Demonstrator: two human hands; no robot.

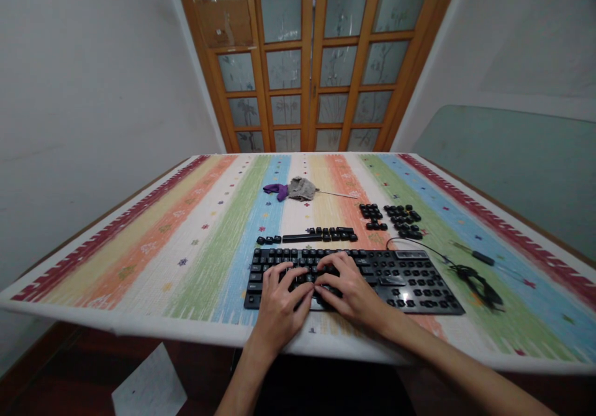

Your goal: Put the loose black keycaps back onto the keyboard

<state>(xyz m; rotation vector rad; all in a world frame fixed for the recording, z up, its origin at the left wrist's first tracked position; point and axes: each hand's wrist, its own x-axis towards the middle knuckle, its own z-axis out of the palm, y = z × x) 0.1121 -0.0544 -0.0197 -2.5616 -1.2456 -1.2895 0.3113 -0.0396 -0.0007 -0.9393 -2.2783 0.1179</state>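
A black full-size keyboard (410, 279) lies near the table's front edge, its right part without keycaps and its left part bearing them. My left hand (282, 298) rests over the left-middle keys, fingers spread and bent down onto them. Beside it, my right hand (347, 285) curves over the middle keys with its fingers apart. The thumbs nearly meet at the lower rows; a small part there is hidden by the fingers. Behind the keyboard lie loose black keycaps (333, 233) and a long spacebar keycap (302, 238).
More keycaps (403, 219) sit in groups at the back right. A grey cloth (302, 188) with a purple piece and a thin rod lies farther back. Right of the keyboard are a coiled cable (477, 284) and a dark-handled tool (483, 257). A striped cloth (205, 267) covers the table.
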